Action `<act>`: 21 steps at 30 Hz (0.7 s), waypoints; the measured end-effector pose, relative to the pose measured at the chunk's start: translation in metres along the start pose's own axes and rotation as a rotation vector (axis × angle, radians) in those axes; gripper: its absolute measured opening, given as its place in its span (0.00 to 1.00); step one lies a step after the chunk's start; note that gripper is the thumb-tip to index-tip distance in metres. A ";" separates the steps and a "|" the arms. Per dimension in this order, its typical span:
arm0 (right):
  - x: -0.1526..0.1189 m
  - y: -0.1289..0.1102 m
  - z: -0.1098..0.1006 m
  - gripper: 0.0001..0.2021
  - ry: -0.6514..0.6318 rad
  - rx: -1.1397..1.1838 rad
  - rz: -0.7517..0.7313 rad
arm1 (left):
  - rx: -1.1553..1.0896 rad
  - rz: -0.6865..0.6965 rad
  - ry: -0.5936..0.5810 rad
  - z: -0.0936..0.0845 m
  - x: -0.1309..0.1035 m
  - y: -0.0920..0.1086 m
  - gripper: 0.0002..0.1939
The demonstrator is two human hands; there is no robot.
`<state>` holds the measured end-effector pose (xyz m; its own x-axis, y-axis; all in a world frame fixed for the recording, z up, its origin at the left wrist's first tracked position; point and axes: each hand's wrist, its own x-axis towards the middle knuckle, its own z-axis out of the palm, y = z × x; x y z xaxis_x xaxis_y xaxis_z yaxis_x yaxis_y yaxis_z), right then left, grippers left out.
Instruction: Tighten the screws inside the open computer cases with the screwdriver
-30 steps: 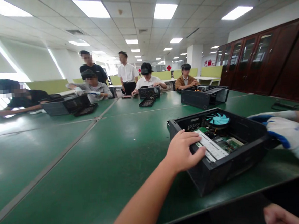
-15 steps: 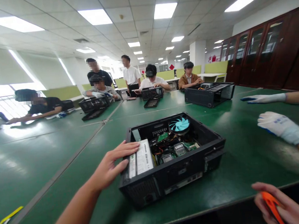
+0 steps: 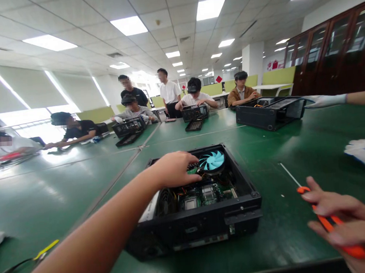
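An open black computer case (image 3: 212, 221) lies on its side on the green table in front of me. Over its interior reaches my left hand (image 3: 180, 169), thumb and fingers apart, near the turquoise fan (image 3: 213, 161); I see nothing held in it. Whether its fingertips touch any part inside is hard to tell. Below the hand sits a green circuit board (image 3: 201, 195), and my forearm partly covers the white-labelled power supply (image 3: 149, 208). At the right, my right hand (image 3: 350, 225) grips an orange-handled screwdriver (image 3: 325, 222), its thin shaft pointing up and leftward, away from the case.
A second black case (image 3: 255, 117) stands farther back, touched by a co-worker's gloved hand (image 3: 325, 100). Another white-gloved hand (image 3: 364, 154) is at the right edge. A yellow-ended cable (image 3: 45, 250) lies at lower left. Several people sit across the table (image 3: 176, 143).
My left hand has left the power supply and moved right, over the inside of the case towards the fan. My right hand has risen with the screwdriver. A co-worker's glove has reached the far case.
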<state>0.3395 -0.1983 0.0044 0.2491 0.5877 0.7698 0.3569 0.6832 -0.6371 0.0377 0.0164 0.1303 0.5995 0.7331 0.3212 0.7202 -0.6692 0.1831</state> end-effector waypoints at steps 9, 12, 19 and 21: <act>0.101 0.105 0.075 0.15 0.252 -0.101 0.155 | 0.160 -0.083 -0.347 0.040 0.062 0.028 0.32; 0.096 0.141 0.078 0.19 0.240 -0.107 0.288 | 0.143 -0.122 -0.358 0.048 0.065 0.028 0.29; 0.079 0.159 0.073 0.21 0.126 -0.134 0.410 | 0.151 -0.106 -0.244 0.039 0.053 0.042 0.32; 0.080 0.158 0.074 0.20 0.113 -0.143 0.416 | 0.163 0.030 -0.186 0.028 0.041 0.047 0.37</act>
<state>0.3495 -0.0117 -0.0377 0.4912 0.7433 0.4540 0.3247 0.3274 -0.8873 0.1060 0.0188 0.1264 0.6648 0.7329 0.1446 0.7387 -0.6738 0.0187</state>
